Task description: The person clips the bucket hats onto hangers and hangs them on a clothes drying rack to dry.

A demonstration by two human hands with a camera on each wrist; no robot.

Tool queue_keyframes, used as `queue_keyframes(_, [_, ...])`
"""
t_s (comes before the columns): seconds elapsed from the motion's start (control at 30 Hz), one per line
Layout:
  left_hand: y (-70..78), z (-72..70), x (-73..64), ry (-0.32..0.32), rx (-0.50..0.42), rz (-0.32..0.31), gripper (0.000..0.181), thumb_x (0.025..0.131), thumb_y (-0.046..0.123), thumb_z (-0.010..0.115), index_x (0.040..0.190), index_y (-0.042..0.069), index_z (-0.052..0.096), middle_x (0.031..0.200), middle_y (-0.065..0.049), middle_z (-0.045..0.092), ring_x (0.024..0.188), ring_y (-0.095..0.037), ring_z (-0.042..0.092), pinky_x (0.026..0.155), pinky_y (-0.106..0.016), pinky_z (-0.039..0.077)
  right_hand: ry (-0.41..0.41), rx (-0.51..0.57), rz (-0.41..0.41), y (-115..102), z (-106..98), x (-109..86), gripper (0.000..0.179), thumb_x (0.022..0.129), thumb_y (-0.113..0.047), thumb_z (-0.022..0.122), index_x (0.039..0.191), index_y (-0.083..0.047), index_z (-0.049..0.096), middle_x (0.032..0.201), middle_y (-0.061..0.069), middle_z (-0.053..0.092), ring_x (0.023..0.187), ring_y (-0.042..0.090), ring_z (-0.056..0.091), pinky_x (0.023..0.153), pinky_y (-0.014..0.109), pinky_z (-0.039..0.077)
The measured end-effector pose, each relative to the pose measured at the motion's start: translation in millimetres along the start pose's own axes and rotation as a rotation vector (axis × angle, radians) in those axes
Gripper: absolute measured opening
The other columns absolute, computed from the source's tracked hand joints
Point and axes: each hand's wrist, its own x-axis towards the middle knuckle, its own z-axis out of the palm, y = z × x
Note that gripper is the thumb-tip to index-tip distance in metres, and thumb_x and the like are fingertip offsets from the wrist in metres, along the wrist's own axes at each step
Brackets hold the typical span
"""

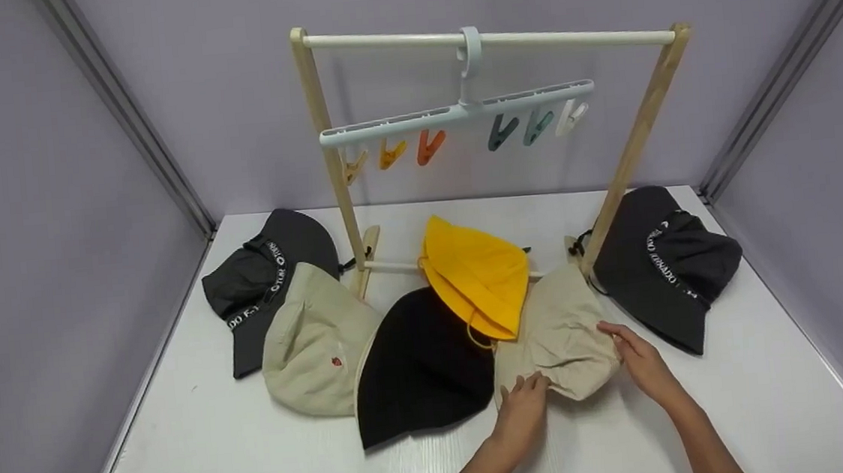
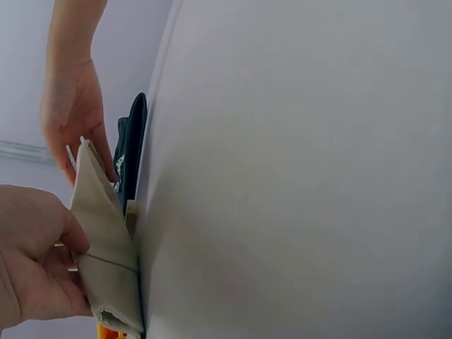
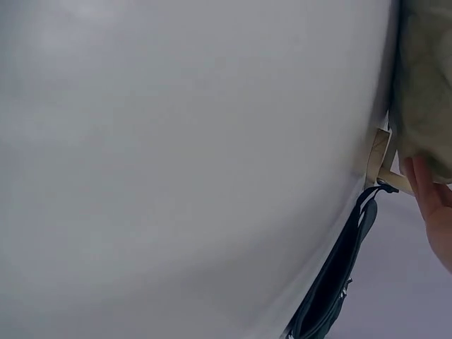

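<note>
Both hands are on a beige bucket hat [image 1: 569,345] that lies front right of the rack. My left hand [image 1: 522,413] pinches its near left edge; the left wrist view shows the thumb on one face of the folded cloth [image 2: 106,240] and fingers behind. My right hand [image 1: 642,362] holds the hat's right side, fingers along the edge. A yellow bucket hat [image 1: 477,273] overlaps the beige one at its upper left. Beside it on the left lies a black bucket hat [image 1: 428,367].
A wooden rack [image 1: 636,144] bears a pale blue hanger [image 1: 457,113] with several coloured clips [image 1: 429,147]. Another beige hat [image 1: 317,350], with a small red motif, lies left of the black hat. Dark hats with white lettering lie at far left [image 1: 302,246] and far right [image 1: 650,278].
</note>
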Motion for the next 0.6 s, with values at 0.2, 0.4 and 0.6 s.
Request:
queue_keyframes(0.2, [-9.2,-6.9,0.9,0.111,-0.108,0.015,0.013,0.084,0.0,0.057,0.093,0.009,0.057,0.086,-0.003,0.06,0.076,-0.018,0.062,0.062,-0.033,0.05,0.03,0.022,-0.074,-1.5,0.3,0.9,0.042,0.086,0.019,0.038,0.12,0.004,0.056,0.128,0.02,0.049,0.109,0.029,0.051,0.081,0.016,0.042])
queue_keyframes(0.4, [-18.1,-16.9,-0.5,0.185,-0.265,-0.008,0.021,0.082,-0.004,0.059,0.098,0.009,0.062,0.084,0.0,0.061,0.072,-0.014,0.061,0.06,-0.021,0.047,0.077,-0.074,-0.135,-6.0,0.8,3.6,0.039,0.083,0.017,0.053,0.118,0.001,0.058,0.127,0.018,0.051,0.115,0.033,0.044,0.084,0.043,0.045])
queue_keyframes(0.6, [-20.7,-26.5,0.8,0.143,-0.435,-0.076,0.016,0.09,0.002,0.055,0.101,0.009,0.064,0.093,0.001,0.064,0.083,-0.01,0.061,0.067,-0.022,0.048,0.102,-0.068,-0.161,-11.2,-1.8,9.7,0.032,0.082,0.013,0.059,0.11,-0.001,0.062,0.13,0.018,0.048,0.119,0.032,0.04,0.089,0.046,0.037])
